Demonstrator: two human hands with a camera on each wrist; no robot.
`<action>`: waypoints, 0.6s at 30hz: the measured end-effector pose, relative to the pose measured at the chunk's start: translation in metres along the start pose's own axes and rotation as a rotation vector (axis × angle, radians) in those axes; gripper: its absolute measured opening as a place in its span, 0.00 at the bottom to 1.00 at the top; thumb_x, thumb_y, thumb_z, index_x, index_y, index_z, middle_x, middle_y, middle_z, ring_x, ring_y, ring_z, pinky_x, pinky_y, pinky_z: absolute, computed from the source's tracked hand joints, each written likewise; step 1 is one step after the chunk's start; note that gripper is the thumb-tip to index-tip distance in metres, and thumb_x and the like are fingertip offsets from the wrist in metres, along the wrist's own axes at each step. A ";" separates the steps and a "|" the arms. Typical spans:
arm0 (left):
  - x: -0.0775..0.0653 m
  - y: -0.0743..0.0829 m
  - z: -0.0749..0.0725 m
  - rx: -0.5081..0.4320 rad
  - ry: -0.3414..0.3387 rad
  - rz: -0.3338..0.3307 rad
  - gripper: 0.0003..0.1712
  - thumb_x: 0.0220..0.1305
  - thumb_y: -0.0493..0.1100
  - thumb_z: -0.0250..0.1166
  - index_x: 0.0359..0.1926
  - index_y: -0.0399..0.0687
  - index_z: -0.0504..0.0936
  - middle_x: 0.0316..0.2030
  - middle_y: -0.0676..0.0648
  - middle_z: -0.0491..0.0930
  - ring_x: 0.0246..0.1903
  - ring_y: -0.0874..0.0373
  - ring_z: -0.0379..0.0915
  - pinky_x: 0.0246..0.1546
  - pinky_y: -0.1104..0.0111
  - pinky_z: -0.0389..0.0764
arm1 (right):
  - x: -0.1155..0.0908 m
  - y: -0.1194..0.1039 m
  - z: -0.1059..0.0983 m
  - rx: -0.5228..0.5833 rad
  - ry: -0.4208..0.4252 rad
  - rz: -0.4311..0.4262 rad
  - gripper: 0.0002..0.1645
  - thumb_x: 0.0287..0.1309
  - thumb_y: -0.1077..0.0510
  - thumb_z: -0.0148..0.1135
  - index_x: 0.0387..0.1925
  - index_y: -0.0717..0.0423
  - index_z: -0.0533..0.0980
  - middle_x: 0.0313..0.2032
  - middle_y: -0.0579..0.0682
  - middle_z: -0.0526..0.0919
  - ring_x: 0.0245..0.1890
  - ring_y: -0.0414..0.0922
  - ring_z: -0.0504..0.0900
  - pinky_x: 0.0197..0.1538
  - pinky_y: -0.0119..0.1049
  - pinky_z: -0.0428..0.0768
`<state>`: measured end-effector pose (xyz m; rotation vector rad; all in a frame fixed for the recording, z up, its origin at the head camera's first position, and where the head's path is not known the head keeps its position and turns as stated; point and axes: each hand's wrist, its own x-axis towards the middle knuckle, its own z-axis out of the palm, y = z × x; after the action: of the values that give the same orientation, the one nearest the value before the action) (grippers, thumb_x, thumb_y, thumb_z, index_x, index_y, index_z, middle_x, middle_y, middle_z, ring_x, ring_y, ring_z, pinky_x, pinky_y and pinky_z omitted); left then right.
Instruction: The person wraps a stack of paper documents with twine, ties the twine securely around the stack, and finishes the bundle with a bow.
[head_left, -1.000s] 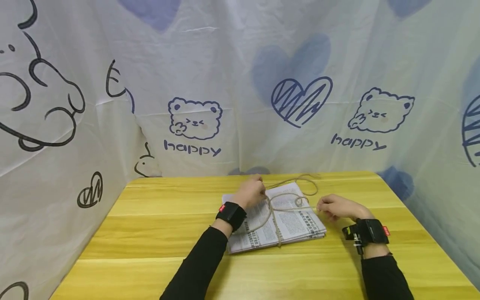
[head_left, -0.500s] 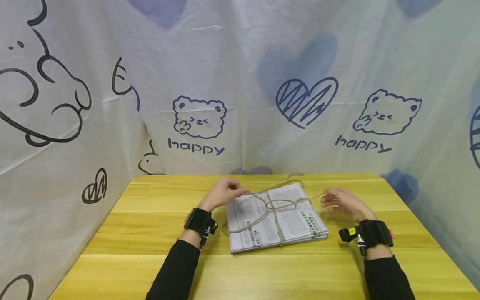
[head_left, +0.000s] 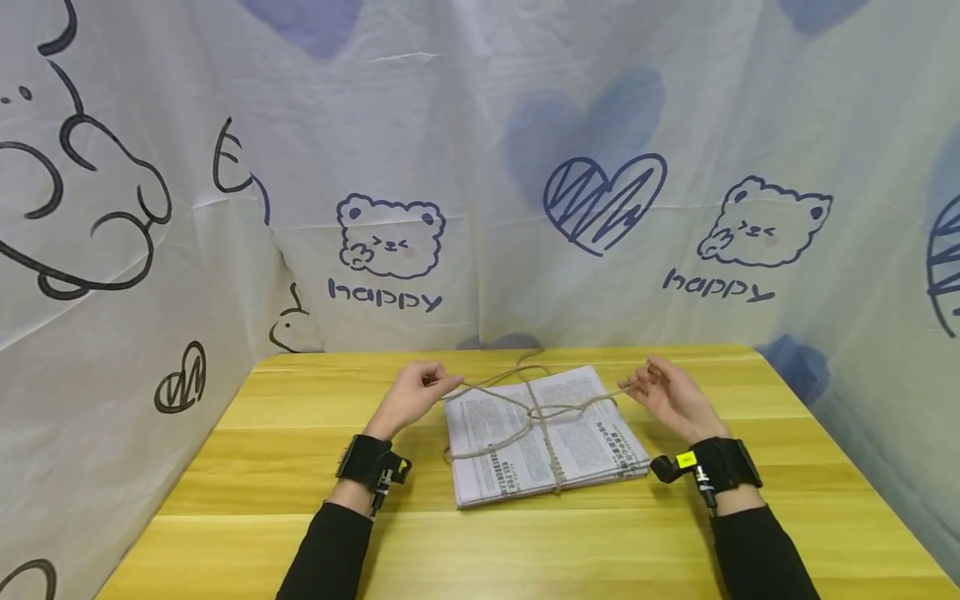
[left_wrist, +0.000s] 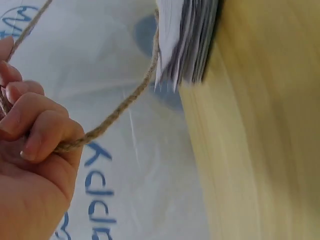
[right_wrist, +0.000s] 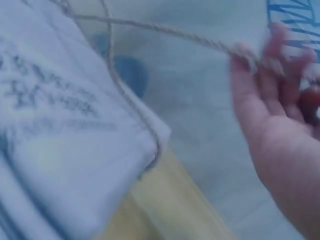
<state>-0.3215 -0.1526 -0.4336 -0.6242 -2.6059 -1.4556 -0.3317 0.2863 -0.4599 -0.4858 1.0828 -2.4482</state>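
Note:
A stack of folded newspapers [head_left: 581, 446] lies on the table, wrapped lengthwise and crosswise with brown twine [head_left: 552, 458], which crosses near the middle of the top sheet. At the stack's back left, my left hand [head_left: 411, 398] grips one strand; in the left wrist view its curled fingers wrap the twine [left_wrist: 117, 114]. Off the right side, my right hand [head_left: 667, 398] pinches the other strand, drawn out from the crossing. The right wrist view shows this strand [right_wrist: 175, 33] running to the fingertips, slightly blurred. Another length of twine curves loosely over the stack's left part.
The yellow wood-grain table [head_left: 300, 483] extends on both sides and in front of the stack. A printed white cloth [head_left: 480, 167] hangs behind it and along both sides. A loose twine tail reaches the table's back edge. Both wrists wear black camera straps.
My left hand has moved from over the stack out to its left, drawing a strand with it. My right hand has risen slightly with its strand. The rear loop of twine has shifted left.

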 end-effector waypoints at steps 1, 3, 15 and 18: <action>-0.002 -0.001 -0.004 -0.005 0.014 -0.006 0.24 0.65 0.57 0.65 0.23 0.42 0.74 0.18 0.52 0.61 0.19 0.59 0.56 0.27 0.68 0.62 | 0.001 0.002 0.000 -0.056 0.045 -0.004 0.22 0.79 0.53 0.33 0.28 0.54 0.67 0.28 0.47 0.74 0.36 0.43 0.79 0.57 0.38 0.77; -0.006 -0.003 -0.012 -0.023 0.042 -0.017 0.24 0.63 0.56 0.67 0.21 0.45 0.72 0.18 0.51 0.60 0.19 0.59 0.56 0.28 0.68 0.62 | 0.002 0.005 0.000 -0.256 0.131 -0.001 0.19 0.78 0.50 0.36 0.29 0.53 0.60 0.25 0.47 0.63 0.28 0.41 0.69 0.47 0.36 0.78; -0.008 -0.011 -0.033 -0.873 0.002 -0.065 0.19 0.76 0.49 0.52 0.28 0.45 0.77 0.41 0.52 0.85 0.17 0.64 0.57 0.19 0.73 0.57 | 0.008 0.019 0.012 -1.360 0.213 0.058 0.20 0.72 0.46 0.51 0.35 0.59 0.70 0.30 0.54 0.72 0.27 0.45 0.68 0.33 0.35 0.69; -0.009 -0.008 -0.030 -1.040 -0.092 -0.047 0.22 0.78 0.49 0.46 0.33 0.47 0.82 0.35 0.52 0.86 0.15 0.63 0.56 0.18 0.73 0.55 | 0.008 0.021 0.019 -1.542 0.147 0.095 0.12 0.64 0.49 0.63 0.37 0.53 0.74 0.35 0.50 0.77 0.33 0.43 0.72 0.39 0.36 0.70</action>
<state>-0.3204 -0.1840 -0.4262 -0.6817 -1.7226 -2.8051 -0.3244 0.2576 -0.4629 -0.5976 2.7936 -1.1035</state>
